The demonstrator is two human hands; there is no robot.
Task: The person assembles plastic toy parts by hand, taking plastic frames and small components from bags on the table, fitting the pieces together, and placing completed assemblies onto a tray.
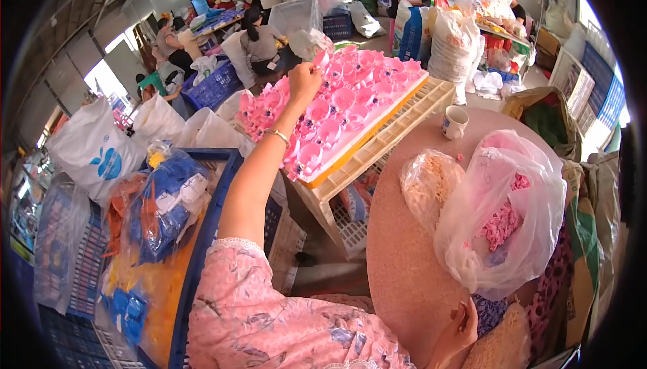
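Left arm reaches out over a board (350, 152) crowded with pink cup-shaped pieces (344, 96). The left hand (306, 84) is above the board's far part, its fingers closed in a pinch on one pink piece (321, 59), held up at the fingertips. Other pieces sit close together in rough rows, small dark bits showing among them. Board lies on a cream plastic crate (438, 91), a yellow layer showing beneath the board's near edge. Right hand (461, 332) is low at the tabletop's near right edge, palm partly turned up, fingers bent; cannot tell whether they grip anything. Tabletop (397, 248) is brownish pink, with a rounded outline. Near its far edge, a pale mug (455, 123) stands upright. Toward the right edge, a thin pale plastic bag (499, 254) contains small pink bits (500, 226); just beside it, on the left, a clear bag (431, 180) contains cream-coloured bits. Left of the wearer, a blue crate (232, 167) has a yellow surface inside and a clear bag of blue things (168, 200) on it. Beyond, a seated person (261, 42) in grey, among sacks and crates.
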